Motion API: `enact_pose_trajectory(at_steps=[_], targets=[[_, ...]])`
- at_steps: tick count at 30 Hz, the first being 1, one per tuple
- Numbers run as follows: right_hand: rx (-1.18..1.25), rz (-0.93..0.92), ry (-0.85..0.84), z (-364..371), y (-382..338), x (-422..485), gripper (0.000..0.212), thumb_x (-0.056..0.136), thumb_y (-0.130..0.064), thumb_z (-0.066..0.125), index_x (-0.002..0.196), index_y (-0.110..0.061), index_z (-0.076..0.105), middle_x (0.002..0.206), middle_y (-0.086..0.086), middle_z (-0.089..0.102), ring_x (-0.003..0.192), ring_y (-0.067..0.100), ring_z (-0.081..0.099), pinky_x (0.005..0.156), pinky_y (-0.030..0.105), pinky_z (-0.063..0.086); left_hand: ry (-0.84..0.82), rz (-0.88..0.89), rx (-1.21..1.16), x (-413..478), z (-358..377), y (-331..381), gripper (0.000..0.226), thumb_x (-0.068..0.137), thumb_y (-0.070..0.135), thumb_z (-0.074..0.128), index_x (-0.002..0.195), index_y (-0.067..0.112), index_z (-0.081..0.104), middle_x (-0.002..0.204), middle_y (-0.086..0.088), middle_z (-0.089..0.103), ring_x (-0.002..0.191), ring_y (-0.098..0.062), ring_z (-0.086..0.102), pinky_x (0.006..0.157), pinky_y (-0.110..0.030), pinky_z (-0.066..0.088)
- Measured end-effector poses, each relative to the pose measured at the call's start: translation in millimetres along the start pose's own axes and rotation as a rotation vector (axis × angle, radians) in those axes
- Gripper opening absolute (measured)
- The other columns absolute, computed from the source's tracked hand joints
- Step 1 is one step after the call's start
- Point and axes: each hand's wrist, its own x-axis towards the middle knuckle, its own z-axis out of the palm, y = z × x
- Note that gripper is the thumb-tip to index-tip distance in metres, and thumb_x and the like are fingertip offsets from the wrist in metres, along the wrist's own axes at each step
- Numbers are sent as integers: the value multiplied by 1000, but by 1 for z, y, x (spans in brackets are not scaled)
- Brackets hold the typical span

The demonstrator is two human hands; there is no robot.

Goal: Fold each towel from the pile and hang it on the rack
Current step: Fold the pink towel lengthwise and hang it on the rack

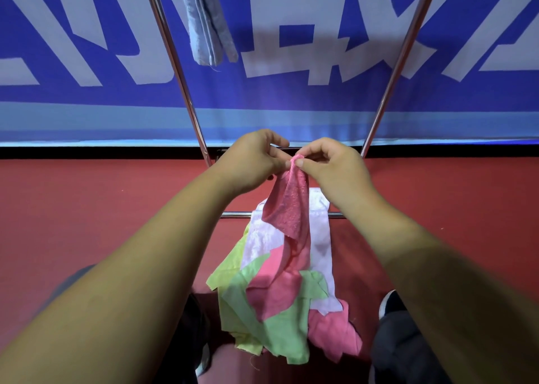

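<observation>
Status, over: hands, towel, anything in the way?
Left hand and right hand both pinch one corner of the pink towel. It hangs unfolded over the pile. Grey towel hangs above between the rack poles; nothing blocking.

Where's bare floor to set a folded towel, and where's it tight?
Free: red floor left of the towel pile, up to the banner; likewise the strip right of the pile. Crowded: the middle, where the pile lies across the rack's low bar and left hand and right hand pinch the pink towel.

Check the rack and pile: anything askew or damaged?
The grey towel hangs with a loose thread at its bottom edge; the pile lies jumbled, partly over the rack's low bar. Nothing else.
</observation>
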Motion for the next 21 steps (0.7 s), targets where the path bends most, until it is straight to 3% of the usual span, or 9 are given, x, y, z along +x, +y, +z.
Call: enact_pose_trajectory(at_steps=[5, 8, 11, 15, 19, 21], targets=[[-5, 4, 86, 0, 0, 2, 22, 90, -10, 82, 82, -29, 76, 82, -11, 79, 77, 0, 71, 77, 19, 55, 80, 47, 217, -3, 1, -4, 18, 88, 19, 82, 93, 18, 64, 80, 4, 79, 74, -4, 74, 71, -25, 56], [23, 18, 122, -2, 0, 4, 18, 91, -11, 81, 85, -27, 77, 77, -10, 76, 71, -3, 67, 73, 18, 53, 67, 87, 356, -4, 3, -8, 13, 84, 17, 82, 84, 19, 68, 79, 7, 75, 71, -3, 66, 66, -26, 49], [70, 31, 150, -8, -4, 5, 15, 93, -10, 81, 92, -24, 78, 74, -12, 70, 66, -7, 62, 67, 13, 49, 27, 96, 376, -2, 4, -11, 14, 87, 12, 77, 86, 26, 79, 83, 13, 78, 78, -2, 69, 73, -22, 52], [85, 16, 158, -15, -10, 6, 12, 92, -11, 82, 95, -23, 81, 77, -12, 75, 73, -1, 68, 74, 20, 57, -81, 55, 412, -3, 7, -12, 31, 87, 6, 65, 96, 28, 85, 93, 12, 81, 88, -3, 72, 78, -11, 52], [104, -3, 217, -25, -14, 8, 12, 91, -10, 83, 97, -21, 81, 88, -6, 80, 83, 5, 74, 83, 27, 62, -112, 68, 493, -1, 11, -14, 19, 90, 24, 72, 104, 29, 84, 101, 8, 78, 92, -11, 69, 80, -24, 50], [115, 4, 242, -32, -14, 9, 11, 91, -10, 82, 101, -15, 82, 93, -2, 81, 85, 5, 74, 82, 23, 60, -114, 76, 515, 1, 11, -19, 17, 92, 33, 74, 107, 29, 83, 104, 7, 76, 94, -14, 67, 80, -26, 48]])
